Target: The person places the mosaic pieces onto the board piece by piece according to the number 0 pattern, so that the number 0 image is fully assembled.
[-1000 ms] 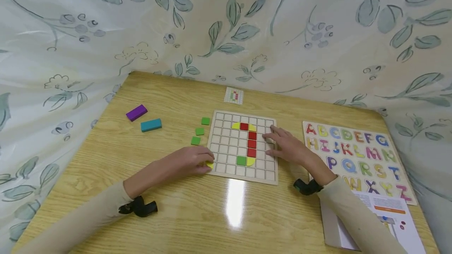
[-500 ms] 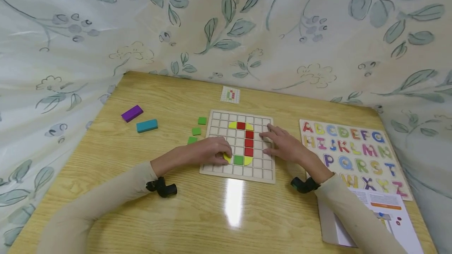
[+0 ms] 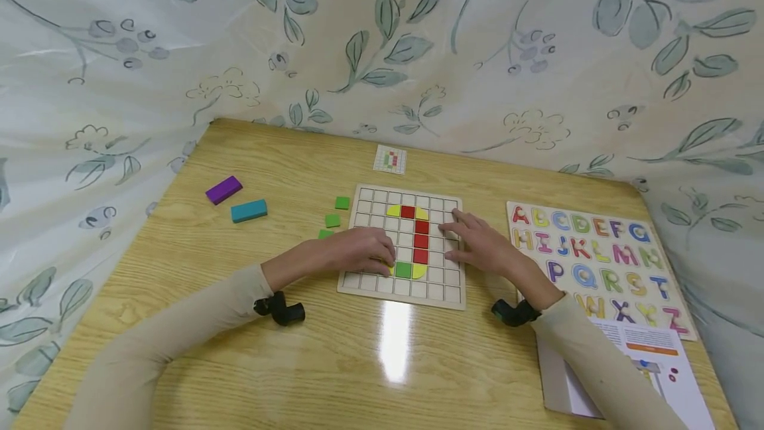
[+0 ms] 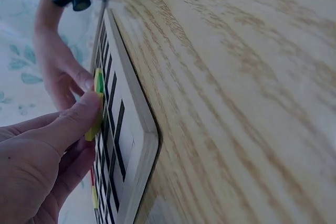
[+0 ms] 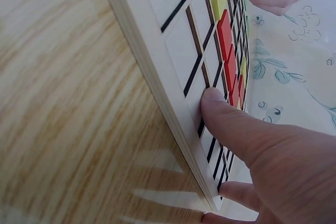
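My left hand (image 3: 365, 251) pinches a small yellow tile (image 4: 93, 127) with a rounded side between thumb and fingers. It holds the tile at the gridded wooden board (image 3: 388, 290), just left of a green square tile (image 3: 403, 270). In the head view the fingers hide most of this yellow tile; whether it sits fully in its cell I cannot tell. A column of red tiles (image 3: 420, 241) and other yellow rounded tiles (image 3: 420, 271) lie on the grid. My right hand (image 3: 483, 244) rests with spread fingers on the board's right side, its thumb (image 5: 215, 98) touching the surface.
Loose green tiles (image 3: 342, 203) lie left of the board, partly behind the left arm. Farther left are a purple block (image 3: 223, 190) and a teal block (image 3: 249, 210). A pattern card (image 3: 390, 159) lies behind the board. At right sit an alphabet puzzle (image 3: 671, 297) and a printed box (image 3: 686, 377).
My left hand has carried the yellow tile rightward from the board's left edge to beside the green tile. The right hand stays on the board's right side.
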`<act>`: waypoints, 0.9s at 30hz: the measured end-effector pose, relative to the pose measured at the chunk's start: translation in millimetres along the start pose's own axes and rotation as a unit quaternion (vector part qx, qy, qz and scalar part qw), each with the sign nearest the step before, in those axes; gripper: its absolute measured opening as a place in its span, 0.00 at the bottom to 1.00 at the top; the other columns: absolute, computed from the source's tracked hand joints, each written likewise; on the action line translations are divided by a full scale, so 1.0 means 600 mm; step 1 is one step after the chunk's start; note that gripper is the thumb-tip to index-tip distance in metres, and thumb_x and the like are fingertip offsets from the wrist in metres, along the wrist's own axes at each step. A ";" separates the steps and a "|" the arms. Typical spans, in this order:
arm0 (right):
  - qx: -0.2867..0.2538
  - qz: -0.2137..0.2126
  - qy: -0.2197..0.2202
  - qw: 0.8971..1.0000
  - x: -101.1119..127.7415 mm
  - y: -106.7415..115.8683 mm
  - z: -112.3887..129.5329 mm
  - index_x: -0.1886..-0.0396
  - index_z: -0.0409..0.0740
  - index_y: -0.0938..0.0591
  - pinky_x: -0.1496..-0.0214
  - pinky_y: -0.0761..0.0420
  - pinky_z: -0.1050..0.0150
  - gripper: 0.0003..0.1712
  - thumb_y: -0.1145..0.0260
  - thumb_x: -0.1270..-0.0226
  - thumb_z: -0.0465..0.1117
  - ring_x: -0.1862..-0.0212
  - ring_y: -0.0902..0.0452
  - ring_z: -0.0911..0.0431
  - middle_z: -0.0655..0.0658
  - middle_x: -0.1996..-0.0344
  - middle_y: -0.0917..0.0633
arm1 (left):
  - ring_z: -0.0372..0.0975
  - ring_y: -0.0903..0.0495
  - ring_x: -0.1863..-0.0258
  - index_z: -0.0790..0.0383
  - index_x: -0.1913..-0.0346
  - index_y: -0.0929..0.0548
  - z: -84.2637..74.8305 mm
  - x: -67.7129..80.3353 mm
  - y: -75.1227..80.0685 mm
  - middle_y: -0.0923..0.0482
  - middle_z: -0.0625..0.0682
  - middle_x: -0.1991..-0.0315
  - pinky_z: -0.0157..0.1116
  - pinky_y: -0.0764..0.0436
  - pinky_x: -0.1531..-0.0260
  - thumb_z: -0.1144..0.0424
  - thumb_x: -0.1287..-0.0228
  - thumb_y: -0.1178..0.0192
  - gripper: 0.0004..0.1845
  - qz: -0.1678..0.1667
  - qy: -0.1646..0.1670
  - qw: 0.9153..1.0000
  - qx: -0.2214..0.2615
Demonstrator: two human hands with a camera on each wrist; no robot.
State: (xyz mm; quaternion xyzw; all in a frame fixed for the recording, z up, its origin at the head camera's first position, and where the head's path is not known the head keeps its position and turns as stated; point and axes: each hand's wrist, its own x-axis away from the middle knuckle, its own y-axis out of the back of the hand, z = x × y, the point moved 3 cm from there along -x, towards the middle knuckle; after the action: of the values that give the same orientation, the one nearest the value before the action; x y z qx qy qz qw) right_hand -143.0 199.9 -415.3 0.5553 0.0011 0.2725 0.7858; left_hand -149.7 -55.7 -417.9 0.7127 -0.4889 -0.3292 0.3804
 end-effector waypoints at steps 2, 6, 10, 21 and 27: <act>0.002 0.000 0.001 1.000 0.000 0.000 -0.001 0.32 0.49 0.29 0.31 0.39 0.34 0.33 0.33 0.36 0.50 0.26 0.49 0.33 0.33 0.25 0.44 | 0.36 0.19 0.54 0.55 0.61 0.11 0.001 -0.001 -0.001 0.13 0.45 0.59 0.32 0.21 0.50 0.56 0.39 0.34 0.09 -0.003 -0.004 1.000 0.001; 0.004 -0.001 0.000 1.000 0.000 0.000 -0.002 0.32 0.49 0.29 0.31 0.39 0.34 0.33 0.33 0.36 0.50 0.26 0.49 0.33 0.33 0.25 0.44 | 0.34 0.19 0.56 0.54 0.61 0.11 0.004 -0.004 -0.004 0.13 0.43 0.61 0.30 0.21 0.52 0.56 0.39 0.35 0.08 -0.012 -0.007 1.000 0.018; -0.003 -0.003 0.000 1.000 0.001 0.001 -0.002 0.32 0.49 0.29 0.31 0.39 0.33 0.33 0.33 0.36 0.49 0.26 0.49 0.33 0.33 0.25 0.44 | 0.31 0.20 0.60 0.54 0.64 0.12 0.007 -0.006 -0.005 0.14 0.42 0.64 0.27 0.22 0.56 0.57 0.39 0.34 0.06 -0.024 -0.007 0.999 0.046; -0.006 0.000 0.003 1.000 0.002 0.000 -0.003 0.32 0.48 0.29 0.31 0.39 0.34 0.33 0.33 0.35 0.49 0.25 0.50 0.33 0.33 0.25 0.44 | 0.32 0.18 0.58 0.54 0.62 0.11 0.011 -0.004 -0.006 0.13 0.43 0.61 0.28 0.21 0.53 0.57 0.40 0.35 0.07 -0.019 -0.006 0.999 0.038; -0.004 -0.004 0.001 1.000 0.002 0.000 -0.002 0.32 0.48 0.29 0.31 0.39 0.33 0.33 0.33 0.36 0.49 0.26 0.50 0.32 0.32 0.25 0.43 | 0.34 0.17 0.56 0.55 0.61 0.11 0.007 -0.003 -0.007 0.12 0.44 0.60 0.30 0.20 0.52 0.57 0.40 0.34 0.08 -0.029 -0.013 0.999 0.015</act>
State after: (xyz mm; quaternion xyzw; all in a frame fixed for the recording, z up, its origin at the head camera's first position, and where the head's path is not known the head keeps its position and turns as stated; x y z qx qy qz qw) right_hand -142.6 201.6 -415.4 0.5520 0.0032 0.2703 0.7888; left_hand -152.0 -53.9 -423.3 0.7278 -0.4781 -0.3419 0.3533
